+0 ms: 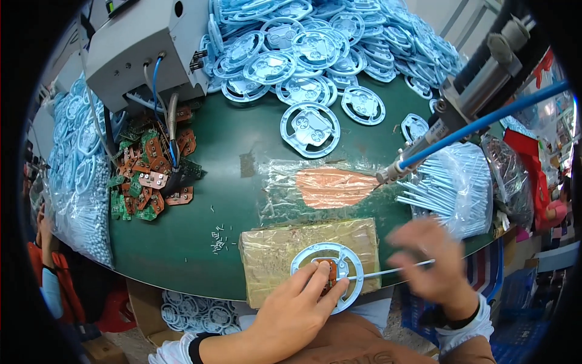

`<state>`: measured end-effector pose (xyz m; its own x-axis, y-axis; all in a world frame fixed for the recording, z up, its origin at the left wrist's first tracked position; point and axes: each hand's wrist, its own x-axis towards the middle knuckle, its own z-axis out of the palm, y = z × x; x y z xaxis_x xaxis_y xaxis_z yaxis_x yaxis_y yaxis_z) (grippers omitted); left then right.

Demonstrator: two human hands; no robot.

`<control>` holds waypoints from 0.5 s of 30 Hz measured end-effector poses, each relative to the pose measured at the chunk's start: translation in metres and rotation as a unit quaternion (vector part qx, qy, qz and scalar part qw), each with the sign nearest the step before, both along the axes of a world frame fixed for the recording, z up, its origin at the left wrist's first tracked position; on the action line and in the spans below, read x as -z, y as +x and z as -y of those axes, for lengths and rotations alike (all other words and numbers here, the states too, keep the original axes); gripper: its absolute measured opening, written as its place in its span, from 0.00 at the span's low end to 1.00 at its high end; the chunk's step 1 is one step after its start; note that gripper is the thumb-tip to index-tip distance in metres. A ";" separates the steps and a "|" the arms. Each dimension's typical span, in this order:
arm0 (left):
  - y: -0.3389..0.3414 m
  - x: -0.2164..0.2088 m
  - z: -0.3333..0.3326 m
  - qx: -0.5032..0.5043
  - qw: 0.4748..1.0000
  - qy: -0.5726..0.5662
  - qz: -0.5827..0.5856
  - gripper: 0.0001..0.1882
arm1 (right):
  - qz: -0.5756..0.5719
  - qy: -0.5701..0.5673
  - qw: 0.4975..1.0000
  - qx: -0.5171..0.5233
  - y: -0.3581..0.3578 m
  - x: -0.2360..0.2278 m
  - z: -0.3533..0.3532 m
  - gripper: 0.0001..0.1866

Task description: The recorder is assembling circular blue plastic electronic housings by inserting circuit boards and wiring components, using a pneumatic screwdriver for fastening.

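Note:
A light-blue plastic ring shaped like a toy steering wheel [359,264] lies on a tape-wrapped block [260,267] at the table's near edge. Inside it sits a small brown circuit board [332,274]. My left hand [295,312] presses the board and ring down with its fingertips, partly covering both. From the ring's right side a thin light-blue stick [388,271] points out to the right. My right hand [433,261] is beside the stick's outer end, smeared by motion. Its thumb and fingers look apart, while the stick stays sharp.
A tall heap of blue rings [315,48] covers the back. Circuit boards [151,176] are piled at left beside a grey machine [145,54]. Bagged blue sticks [454,188] lie at right, under a metal arm with a blue hose [485,121]. Small screws [218,239] lie left of the block.

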<state>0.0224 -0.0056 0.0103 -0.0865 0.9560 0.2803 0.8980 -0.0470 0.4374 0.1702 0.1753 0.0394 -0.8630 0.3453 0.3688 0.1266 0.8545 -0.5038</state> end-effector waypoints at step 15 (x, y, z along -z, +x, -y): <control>0.002 0.019 0.003 0.012 0.999 0.007 0.030 0.19 | -0.105 -0.434 0.883 -0.145 -0.061 -0.125 0.004 0.13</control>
